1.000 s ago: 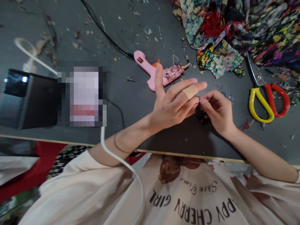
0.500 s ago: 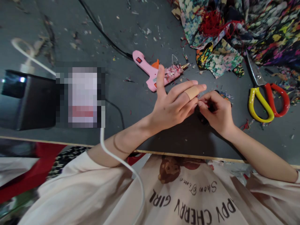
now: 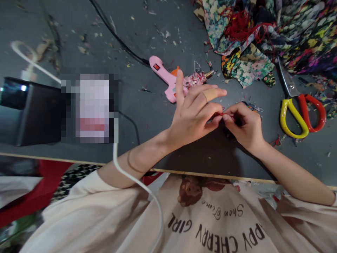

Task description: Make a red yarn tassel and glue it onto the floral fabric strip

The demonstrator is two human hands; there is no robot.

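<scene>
A thin red cord [image 3: 220, 114] runs between my two hands above the grey table. My left hand [image 3: 196, 112] pinches one part of it between fingertips, its other fingers stretched out, a beige bandage [image 3: 210, 94] on one of them. Thumb and forefinger of my right hand [image 3: 244, 124] are closed on the cord just to the right. Something dark lies beneath the right fingers, too hidden to make out. Behind my left hand lies a pink glue gun [image 3: 171, 82], its metal nozzle pointing right.
Scissors [image 3: 291, 88] with yellow and red handles lie at the right. Floral fabric [image 3: 247, 66] and tangled red threads [image 3: 238, 26] fill the back right. A black box [image 3: 39, 112], a blurred-out device [image 3: 93, 105] and a white cable [image 3: 131, 177] are at the left. Scraps dot the table [image 3: 147, 130].
My left hand has moved slightly left, and its thumb and a finger now pinch the red cord, which shows between the hands. My right hand has barely moved.
</scene>
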